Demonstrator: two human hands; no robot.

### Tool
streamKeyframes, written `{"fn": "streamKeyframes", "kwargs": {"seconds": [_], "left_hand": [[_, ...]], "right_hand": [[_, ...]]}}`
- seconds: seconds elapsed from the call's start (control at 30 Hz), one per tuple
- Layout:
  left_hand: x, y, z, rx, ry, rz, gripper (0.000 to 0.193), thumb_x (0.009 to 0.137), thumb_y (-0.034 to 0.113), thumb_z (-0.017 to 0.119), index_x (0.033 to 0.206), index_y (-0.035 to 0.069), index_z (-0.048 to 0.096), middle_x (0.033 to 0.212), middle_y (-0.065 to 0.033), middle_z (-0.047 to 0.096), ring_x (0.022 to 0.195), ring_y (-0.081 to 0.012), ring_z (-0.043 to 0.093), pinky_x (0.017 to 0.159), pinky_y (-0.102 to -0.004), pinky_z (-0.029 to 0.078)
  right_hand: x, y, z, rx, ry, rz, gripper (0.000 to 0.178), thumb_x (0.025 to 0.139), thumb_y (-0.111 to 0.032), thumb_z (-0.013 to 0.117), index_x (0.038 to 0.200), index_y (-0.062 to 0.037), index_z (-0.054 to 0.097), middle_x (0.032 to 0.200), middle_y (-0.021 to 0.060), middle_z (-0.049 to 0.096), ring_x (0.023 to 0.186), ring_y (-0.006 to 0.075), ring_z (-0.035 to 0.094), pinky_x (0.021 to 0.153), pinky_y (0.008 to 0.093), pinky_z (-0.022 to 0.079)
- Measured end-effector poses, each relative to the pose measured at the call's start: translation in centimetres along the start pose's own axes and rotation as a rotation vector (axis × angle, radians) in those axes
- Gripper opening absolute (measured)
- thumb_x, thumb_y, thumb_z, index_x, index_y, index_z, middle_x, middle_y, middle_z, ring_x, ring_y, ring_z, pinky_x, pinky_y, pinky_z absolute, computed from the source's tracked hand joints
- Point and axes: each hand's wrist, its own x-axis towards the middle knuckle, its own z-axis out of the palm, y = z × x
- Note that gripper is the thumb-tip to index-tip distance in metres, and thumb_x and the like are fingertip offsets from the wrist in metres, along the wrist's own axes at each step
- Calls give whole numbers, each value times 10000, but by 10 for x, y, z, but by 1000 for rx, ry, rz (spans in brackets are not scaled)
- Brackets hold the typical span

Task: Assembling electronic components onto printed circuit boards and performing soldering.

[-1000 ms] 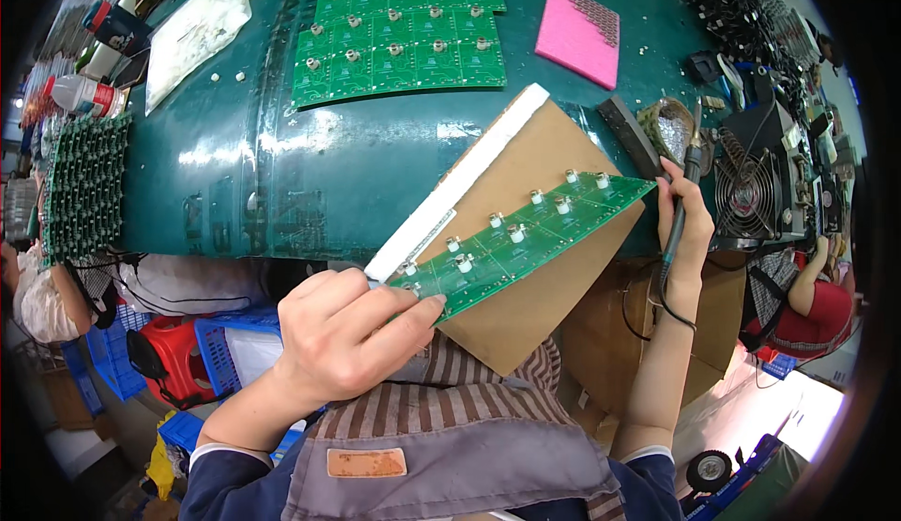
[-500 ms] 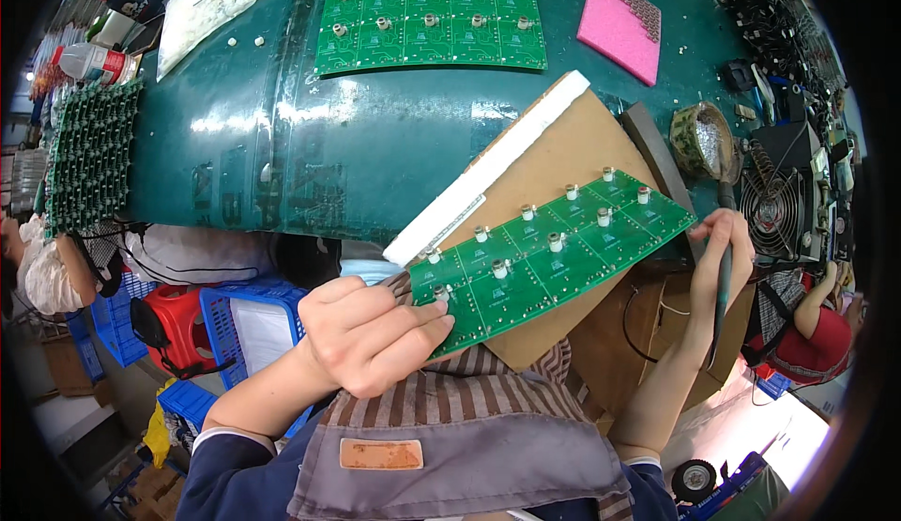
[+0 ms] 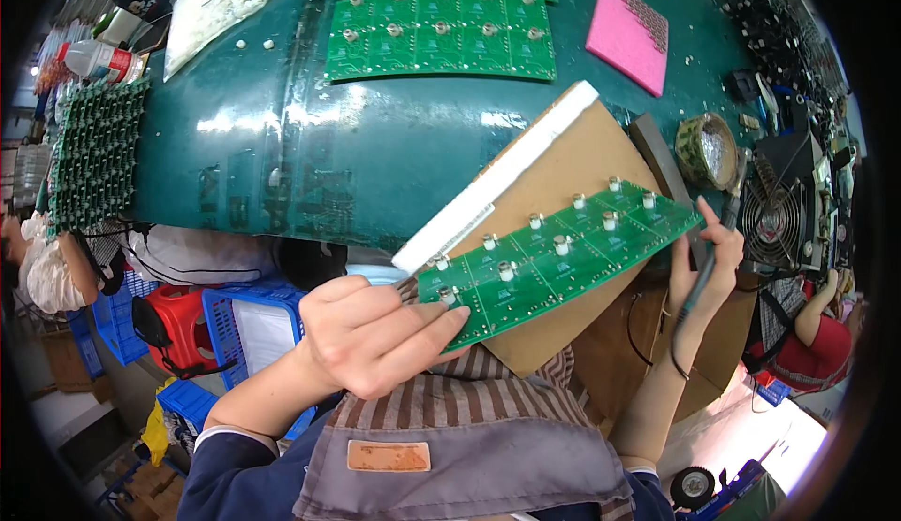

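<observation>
A green circuit board panel [image 3: 540, 272], with two rows of small metal-and-white cylindrical parts standing on it, is tilted in front of me. My left hand [image 3: 375, 338] pinches its near left corner, thumb hidden beneath. My right hand [image 3: 706, 268] is at the far right corner, index finger raised against or very near the edge; contact is not certain. That hand also holds a soldering iron [image 3: 697, 288], its cord hanging past the wrist and its tip end pointing up and away. Behind and under the panel lies a brown board [image 3: 577, 155] with a white strip [image 3: 497, 183] along one edge.
More circuit panels [image 3: 441, 42] lie on the green table mat [image 3: 375, 145], and a pink foam block [image 3: 631, 38] holds small metal parts. A tape roll [image 3: 706, 150], grey bar [image 3: 660, 155] and fan [image 3: 774, 211] stand right. Stacked boards [image 3: 99, 160] sit left.
My right hand has shifted its grip, index finger now raised, and the soldering iron slants more. The left hand keeps its hold on the panel. The whole view has shifted slightly.
</observation>
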Motion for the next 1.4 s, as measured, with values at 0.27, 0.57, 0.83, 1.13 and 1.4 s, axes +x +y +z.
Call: {"fn": "streamKeyframes", "kwargs": {"seconds": [0.27, 0.57, 0.83, 1.13, 1.4], "left_hand": [[0, -50, -47, -189, 256, -585, 244, 609, 138, 850, 628, 47, 624, 534, -39, 529, 452, -142, 484, 420, -273, 350], [-91, -172, -239, -169, 1133, -999, 193, 800, 186, 746, 864, 17, 678, 789, -12, 658, 635, -38, 550, 567, -178, 414], [-213, -269, -379, -58, 1112, -1355, 273, 731, 337, 794, 827, 149, 621, 516, 103, 434, 334, -19, 223, 334, -231, 101], [-231, -280, -386, 479, 440, -1615, 527, 663, 398, 835, 937, -31, 697, 973, -42, 680, 818, -133, 620, 751, -274, 478], [-191, -257, -371, 1046, 316, -1417, 581, 658, 460, 803, 932, -36, 678, 917, -195, 685, 883, -254, 661, 775, -334, 502]], "right_hand": [[-39, 71, 14, 753, -65, 678, 152, 924, -108, 449, 870, 27, 494, 1291, 225, 461, 1157, 280, 464, 949, 340, 430], [-19, 55, 3, 383, 18, 190, 115, 847, -18, 650, 933, 56, 628, 905, 51, 682, 754, 143, 624, 718, 272, 518], [-5, 44, 8, 130, 58, -351, 277, 794, -86, 744, 1027, -39, 603, 1227, 186, 549, 981, 318, 590, 766, 348, 528], [-52, 31, 12, 144, -766, -338, 411, 754, -238, 694, 1061, -39, 508, 1327, 219, 500, 1251, 402, 420, 1037, 460, 305], [-33, 34, 10, 1463, -553, 722, 215, 887, -94, 534, 1047, 37, 473, 1265, 236, 501, 1078, 254, 537, 973, 340, 417]]}}
